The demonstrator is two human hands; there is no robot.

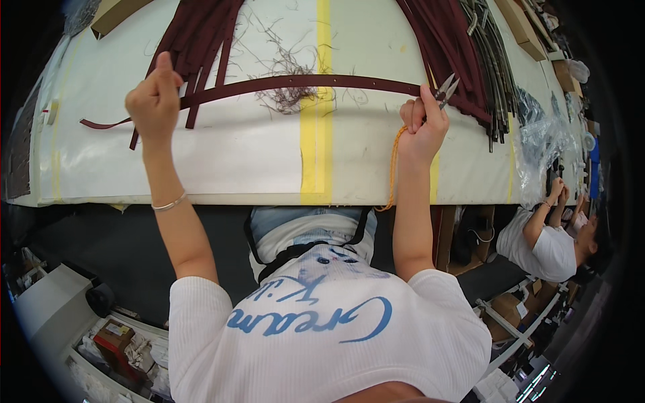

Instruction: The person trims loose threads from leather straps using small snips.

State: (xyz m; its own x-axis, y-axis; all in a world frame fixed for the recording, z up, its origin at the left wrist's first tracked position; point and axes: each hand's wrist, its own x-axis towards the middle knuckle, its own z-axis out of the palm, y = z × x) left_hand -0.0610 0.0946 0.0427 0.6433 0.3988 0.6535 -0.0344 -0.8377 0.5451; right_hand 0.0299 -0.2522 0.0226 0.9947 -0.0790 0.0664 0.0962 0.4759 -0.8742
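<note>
A long narrow maroon strap [289, 81] with a row of small holes is stretched between my two hands above the table. My left hand [156, 101] is closed round it, thumb up, and the strap's loose tail sticks out to the left. My right hand [423, 127] pinches the strap near its right end. In that same hand is a pair of small thread snips [446, 88], blades pointing up and away. An orange cord [394, 168] hangs from the right hand to the table edge. Loose dark thread clippings [292, 94] lie beneath the strap.
Maroon straps lie in a left bunch [201, 33] and a right bunch [447, 40]. Dark thin strips [494, 80] lie beside the right one. Farther right are clear plastic wrap [541, 134] and another person [547, 242]. Yellow tape [316, 161] crosses the table.
</note>
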